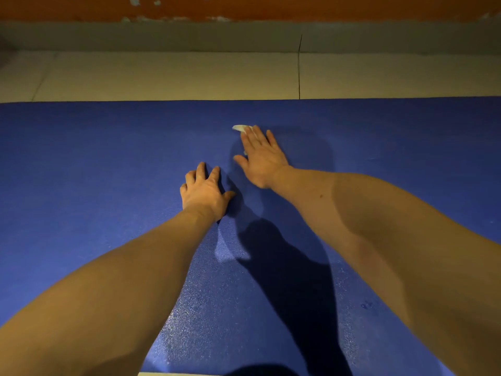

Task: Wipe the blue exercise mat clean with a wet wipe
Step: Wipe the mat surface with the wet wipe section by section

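Observation:
The blue exercise mat (95, 164) fills most of the view, spread flat on the floor. My right hand (260, 156) lies flat on it with straight fingers, pressing a white wet wipe (240, 128) against the mat; only a small tip of the wipe shows past my fingertips. My left hand (204, 191) rests on the mat just to the near left, fingers spread and slightly bent, holding nothing. A damp sheen shows on the mat between my forearms.
Pale floor tiles (162, 77) run beyond the mat's far edge, up to a grey skirting and an orange wall (271, 6). My arms cast a dark shadow over the middle of the mat.

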A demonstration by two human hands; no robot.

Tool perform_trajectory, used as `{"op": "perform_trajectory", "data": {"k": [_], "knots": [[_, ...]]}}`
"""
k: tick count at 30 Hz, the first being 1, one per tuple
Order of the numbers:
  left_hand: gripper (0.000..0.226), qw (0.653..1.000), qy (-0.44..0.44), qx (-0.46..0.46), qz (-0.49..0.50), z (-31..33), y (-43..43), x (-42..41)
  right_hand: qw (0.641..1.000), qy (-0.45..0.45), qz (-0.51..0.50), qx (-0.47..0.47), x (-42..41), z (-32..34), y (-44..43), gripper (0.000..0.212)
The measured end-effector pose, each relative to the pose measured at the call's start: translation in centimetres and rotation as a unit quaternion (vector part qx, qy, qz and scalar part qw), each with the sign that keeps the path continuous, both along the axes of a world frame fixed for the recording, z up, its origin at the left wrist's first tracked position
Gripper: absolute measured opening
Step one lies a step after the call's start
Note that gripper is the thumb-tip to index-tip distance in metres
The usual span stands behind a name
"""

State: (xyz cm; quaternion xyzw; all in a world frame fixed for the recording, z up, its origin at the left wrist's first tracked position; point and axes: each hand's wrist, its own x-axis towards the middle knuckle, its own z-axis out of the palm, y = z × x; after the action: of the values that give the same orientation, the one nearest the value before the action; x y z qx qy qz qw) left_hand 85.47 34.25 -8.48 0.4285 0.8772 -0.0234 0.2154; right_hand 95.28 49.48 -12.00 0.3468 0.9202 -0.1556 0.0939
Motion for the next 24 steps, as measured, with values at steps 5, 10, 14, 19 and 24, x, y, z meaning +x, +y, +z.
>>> {"op": "perform_trajectory", "data": {"k": [5,10,14,19,24], "knots": [[0.080,1.000,-0.001,-0.024,0.001,0.4,0.3,-0.1,0.990,-0.019,-0.136,0.014,3.1,0.0,5.8,0.075],[0.081,1.000,-0.008,-0.025,0.013,0.6,0.6,0.0,0.968,-0.068,-0.240,-0.008,1.1,0.8,6.0,0.083],[0.081,0.999,-0.017,-0.023,0.016,0.7,0.7,0.0,0.993,-0.024,-0.112,-0.017,-2.3,0.7,2.8,0.081],[0.080,1.000,-0.009,-0.026,0.010,0.6,0.5,0.0,1.000,0.002,-0.014,-0.015,-1.3,0.2,3.9,0.072],[0.080,1.000,-0.005,-0.026,0.010,0.5,0.3,0.1,0.985,-0.043,-0.169,0.008,2.9,0.0,9.4,0.077]]}}
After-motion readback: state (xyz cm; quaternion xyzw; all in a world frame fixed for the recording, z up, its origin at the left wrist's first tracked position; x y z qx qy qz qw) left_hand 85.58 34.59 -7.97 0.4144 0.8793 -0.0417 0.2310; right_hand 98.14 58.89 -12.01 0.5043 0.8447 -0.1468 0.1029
